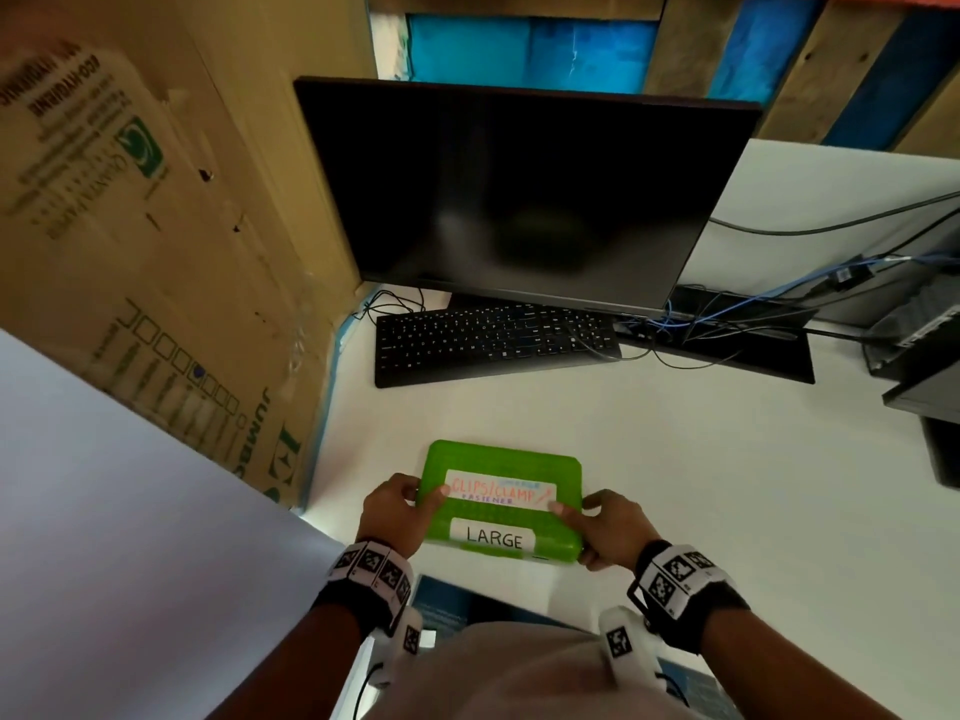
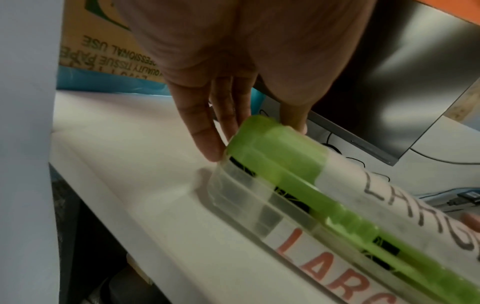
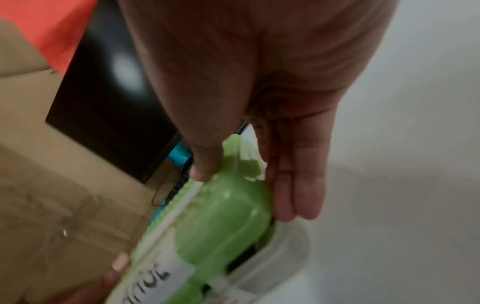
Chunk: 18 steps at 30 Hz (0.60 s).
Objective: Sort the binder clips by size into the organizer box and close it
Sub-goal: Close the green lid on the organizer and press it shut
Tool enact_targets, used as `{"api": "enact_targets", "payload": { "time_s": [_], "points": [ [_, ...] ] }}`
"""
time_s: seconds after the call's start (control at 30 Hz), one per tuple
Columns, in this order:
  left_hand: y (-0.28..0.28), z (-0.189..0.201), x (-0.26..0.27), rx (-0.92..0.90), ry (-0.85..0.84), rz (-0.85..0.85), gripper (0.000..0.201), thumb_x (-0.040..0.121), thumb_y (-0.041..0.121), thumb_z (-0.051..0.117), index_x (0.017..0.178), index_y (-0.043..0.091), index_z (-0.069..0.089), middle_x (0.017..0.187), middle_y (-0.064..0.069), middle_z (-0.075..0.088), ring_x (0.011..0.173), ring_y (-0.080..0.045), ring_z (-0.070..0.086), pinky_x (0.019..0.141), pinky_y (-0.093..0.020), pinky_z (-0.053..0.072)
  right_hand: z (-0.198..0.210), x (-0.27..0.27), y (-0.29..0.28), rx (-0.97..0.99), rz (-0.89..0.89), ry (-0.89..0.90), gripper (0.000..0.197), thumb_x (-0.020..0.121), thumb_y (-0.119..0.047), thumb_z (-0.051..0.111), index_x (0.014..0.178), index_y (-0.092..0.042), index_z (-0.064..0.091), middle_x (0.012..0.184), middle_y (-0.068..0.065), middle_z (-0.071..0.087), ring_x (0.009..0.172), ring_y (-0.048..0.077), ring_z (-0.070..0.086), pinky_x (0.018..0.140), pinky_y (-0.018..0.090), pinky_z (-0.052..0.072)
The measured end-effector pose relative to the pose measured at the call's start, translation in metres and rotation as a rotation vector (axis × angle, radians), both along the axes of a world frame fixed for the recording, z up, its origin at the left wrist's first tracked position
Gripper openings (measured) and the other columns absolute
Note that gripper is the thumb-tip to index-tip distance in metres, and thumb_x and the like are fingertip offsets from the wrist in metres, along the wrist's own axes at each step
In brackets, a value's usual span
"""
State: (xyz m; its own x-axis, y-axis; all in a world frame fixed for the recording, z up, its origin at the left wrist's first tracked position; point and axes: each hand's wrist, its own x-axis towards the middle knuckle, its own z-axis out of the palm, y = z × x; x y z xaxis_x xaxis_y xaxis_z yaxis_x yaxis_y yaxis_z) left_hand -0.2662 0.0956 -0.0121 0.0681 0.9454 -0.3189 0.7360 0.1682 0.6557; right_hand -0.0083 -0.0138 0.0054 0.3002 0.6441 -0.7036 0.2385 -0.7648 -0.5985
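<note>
The organizer box (image 1: 498,462) has a green lid with a "LARGE" label and lies on the white desk near its front edge. My left hand (image 1: 402,504) grips the lid's left end, thumb on top. My right hand (image 1: 605,524) grips the right end the same way. In the left wrist view the green lid (image 2: 280,160) stands slightly ajar over the clear base (image 2: 241,197), and black binder clips (image 2: 387,247) show through the gap. The right wrist view shows my fingers (image 3: 298,185) along the lid (image 3: 226,216) above the clear base (image 3: 291,242).
A black keyboard (image 1: 493,340) and a dark monitor (image 1: 519,189) stand behind the box. A big cardboard box (image 1: 156,226) and a pale board (image 1: 104,511) close off the left. Cables (image 1: 753,314) and black devices (image 1: 924,366) crowd the right rear.
</note>
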Motion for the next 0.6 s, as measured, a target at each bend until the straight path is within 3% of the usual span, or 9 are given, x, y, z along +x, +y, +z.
{"api": "enact_targets", "payload": {
  "time_s": [0.1,0.17,0.3,0.37,0.5,0.6],
  "points": [
    [-0.003,0.004,-0.001,-0.022,-0.024,-0.005,0.04,0.072,0.05,0.072,0.095,0.017,0.065,0.092,0.001,0.069,0.084,-0.016,0.063,0.076,-0.027,0.05,0.0,0.0,0.002,0.008,-0.051,-0.012,0.079,0.072,-0.053,0.073,0.128,-0.006,0.043,0.06,0.01,0.069,0.044,0.016,0.062,0.047,0.027,0.054],
    [-0.005,0.005,-0.002,-0.042,-0.048,-0.028,0.04,0.071,0.047,0.074,0.099,0.02,0.064,0.096,0.004,0.068,0.086,-0.015,0.063,0.077,-0.027,0.049,-0.002,0.002,0.001,0.016,-0.104,-0.002,0.074,0.072,-0.046,0.076,0.126,-0.006,0.044,0.063,0.012,0.069,0.047,0.017,0.062,0.052,0.029,0.056],
    [-0.01,0.007,-0.004,-0.074,-0.091,-0.079,0.047,0.068,0.043,0.078,0.108,0.025,0.061,0.102,0.005,0.064,0.081,-0.014,0.065,0.073,-0.025,0.049,-0.016,0.002,-0.005,0.044,-0.144,-0.057,0.066,0.066,-0.048,0.079,0.116,-0.011,0.056,0.082,0.008,0.071,0.069,0.02,0.062,0.08,0.04,0.058],
    [-0.012,0.007,-0.004,-0.072,-0.103,-0.064,0.05,0.067,0.042,0.078,0.11,0.024,0.061,0.102,0.004,0.063,0.084,-0.015,0.064,0.074,-0.024,0.048,-0.02,0.001,-0.007,0.058,-0.107,-0.081,0.063,0.066,-0.05,0.078,0.113,-0.013,0.058,0.085,0.003,0.071,0.076,0.02,0.062,0.087,0.043,0.055],
    [-0.015,0.005,-0.004,-0.093,-0.162,0.022,0.053,0.064,0.038,0.082,0.112,0.025,0.062,0.102,0.002,0.063,0.094,-0.016,0.06,0.083,-0.025,0.046,-0.015,-0.003,-0.01,0.095,-0.024,-0.169,0.052,0.075,-0.044,0.074,0.114,-0.016,0.055,0.085,-0.001,0.073,0.087,0.021,0.068,0.086,0.036,0.053],
    [-0.015,0.004,-0.003,-0.1,-0.209,0.041,0.054,0.064,0.036,0.083,0.112,0.025,0.062,0.103,0.001,0.063,0.097,-0.019,0.062,0.088,-0.032,0.05,-0.01,-0.007,-0.011,0.208,0.035,-0.306,0.054,0.077,-0.034,0.074,0.122,-0.012,0.053,0.109,0.006,0.063,0.099,0.023,0.062,0.086,0.033,0.049]
  ]
}}
